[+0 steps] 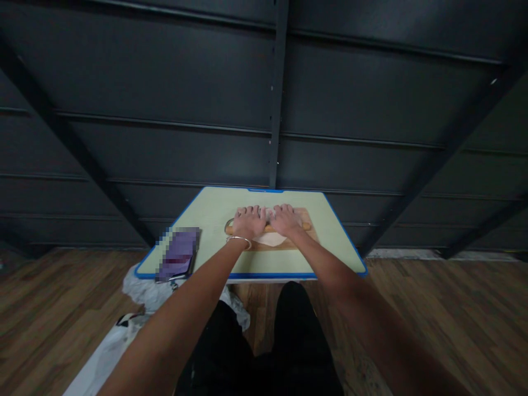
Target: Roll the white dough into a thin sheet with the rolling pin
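A wooden rolling pin lies crosswise on a small wooden board. My left hand presses down on its left part, palm on top and fingers bent over the far side. Close beside it, my right hand bears on the pin in the same way, with the thumbs near each other. A flat, pale sheet of dough shows under and in front of the pin. Some whitish material is partly visible between the hands. At the pin's left end is a curved, metallic-looking rim, partly hidden by my left hand.
The board rests on a pale green folding table with blue edging. A purple blurred item lies at its left front corner. White plastic bags are on the left below the table. A dark panelled wall stands behind.
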`<state>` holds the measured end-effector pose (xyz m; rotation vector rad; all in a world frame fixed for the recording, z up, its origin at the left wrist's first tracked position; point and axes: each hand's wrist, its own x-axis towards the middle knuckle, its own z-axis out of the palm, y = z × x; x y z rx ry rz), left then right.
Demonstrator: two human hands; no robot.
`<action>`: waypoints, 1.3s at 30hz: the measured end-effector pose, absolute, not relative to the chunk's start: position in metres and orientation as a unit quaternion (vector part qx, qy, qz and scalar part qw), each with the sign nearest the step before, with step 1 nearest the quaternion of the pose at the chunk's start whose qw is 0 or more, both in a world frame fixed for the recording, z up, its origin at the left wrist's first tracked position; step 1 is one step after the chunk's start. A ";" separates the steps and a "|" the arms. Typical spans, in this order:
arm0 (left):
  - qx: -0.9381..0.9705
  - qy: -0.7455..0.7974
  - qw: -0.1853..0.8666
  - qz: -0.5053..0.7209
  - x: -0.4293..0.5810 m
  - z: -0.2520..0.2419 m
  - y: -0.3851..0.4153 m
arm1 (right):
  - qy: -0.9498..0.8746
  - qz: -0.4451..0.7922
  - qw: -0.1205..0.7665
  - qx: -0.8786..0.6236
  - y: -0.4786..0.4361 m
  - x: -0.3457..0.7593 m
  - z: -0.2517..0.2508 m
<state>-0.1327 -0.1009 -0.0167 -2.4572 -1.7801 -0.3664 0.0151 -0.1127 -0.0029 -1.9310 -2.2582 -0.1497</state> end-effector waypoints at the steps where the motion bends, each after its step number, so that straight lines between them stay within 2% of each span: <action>1: -0.800 -0.586 0.049 -0.121 -0.133 -0.017 -0.106 | -0.754 -0.050 0.086 -0.650 -0.116 0.015 -0.005; 12: -0.778 -0.600 0.102 -0.156 -0.134 -0.024 -0.138 | -0.739 -0.061 0.124 -0.659 -0.144 0.012 -0.022; 22: -0.765 -0.618 0.099 -0.151 -0.133 -0.027 -0.160 | -0.728 -0.067 0.162 -0.663 -0.166 0.010 -0.029; 39: -0.769 -0.608 0.109 -0.166 -0.135 -0.040 -0.176 | -0.745 -0.072 0.166 -0.642 -0.190 0.013 -0.036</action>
